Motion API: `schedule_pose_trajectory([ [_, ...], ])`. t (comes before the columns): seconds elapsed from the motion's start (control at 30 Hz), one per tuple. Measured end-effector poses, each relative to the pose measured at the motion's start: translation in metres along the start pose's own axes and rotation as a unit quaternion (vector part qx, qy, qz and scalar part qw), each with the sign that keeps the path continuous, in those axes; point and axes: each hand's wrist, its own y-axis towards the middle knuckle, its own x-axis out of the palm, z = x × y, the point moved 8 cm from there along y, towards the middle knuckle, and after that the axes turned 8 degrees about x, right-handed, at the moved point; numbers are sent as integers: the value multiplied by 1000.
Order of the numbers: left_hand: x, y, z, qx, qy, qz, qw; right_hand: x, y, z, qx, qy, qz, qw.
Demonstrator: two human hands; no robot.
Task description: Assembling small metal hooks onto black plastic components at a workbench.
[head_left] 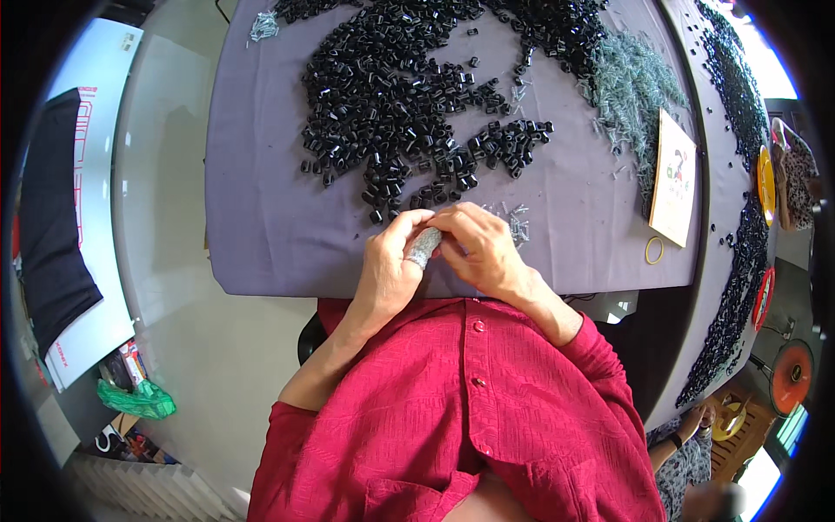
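My left hand (393, 258) and my right hand (481, 248) meet at the table's near edge, fingertips pinched together. Whatever lies between the fingertips is hidden or too small to name. A speckled whitish-grey wrap (424, 247) sits by the left thumb, apparently around a digit. Just beyond my hands spreads a large heap of small, shiny black tube-like pieces (383, 113). Beside my right hand lies a little cluster of clear, thin pin-like pieces (519, 224). A bigger pile of such clear pieces (631, 87) is at the far right.
A grey cloth (261, 209) covers the table. A book (673, 178) and a yellow ring (654, 250) lie at its right side. The adjoining right table holds more black pieces (739, 261). Another person's arm (691, 426) shows lower right, near an orange fan (791, 377).
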Motion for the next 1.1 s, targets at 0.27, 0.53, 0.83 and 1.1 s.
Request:
schedule_pose_trajectory([
  [0.27,-14,-2,-4,-33,94,-23,995,20,-3,-8,-38,-38,-34,998],
  [0.53,-13,-10,-37,-129,-89,1,988,27,-7,-14,-74,-154,-51,984],
  [0.83,-12,-11,-36,-143,-99,7,985,31,-5,-15,-80,-138,-75,984],
  [1.1,-9,-8,-37,-111,-94,-14,989,35,-5,-13,-88,-145,-79,982],
])
